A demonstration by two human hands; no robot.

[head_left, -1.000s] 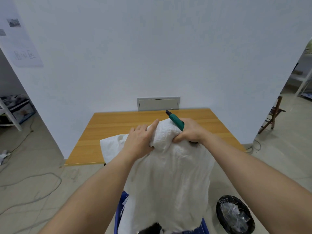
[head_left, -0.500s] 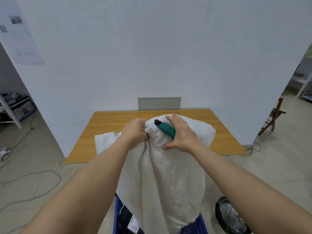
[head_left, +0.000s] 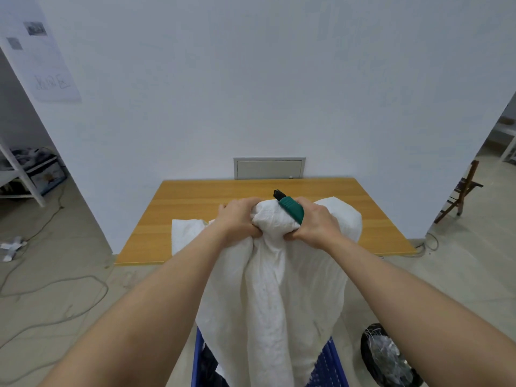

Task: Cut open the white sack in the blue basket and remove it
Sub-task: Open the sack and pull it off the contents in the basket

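**White sack lifted above the blue basket**

We see the crumpled white woven sack (head_left: 273,289) hanging down into the blue plastic basket (head_left: 328,364), with dark contents beneath it. Our left hand (head_left: 237,222) bunches its top tightly; our right hand (head_left: 314,224) grips fabric together with a green-handled utility knife (head_left: 290,208). Right of the basket stands a black round bin (head_left: 388,358) holding clear plastic. Beyond the basket stands a rectangular wooden table (head_left: 195,199) against a white wall (head_left: 251,79).
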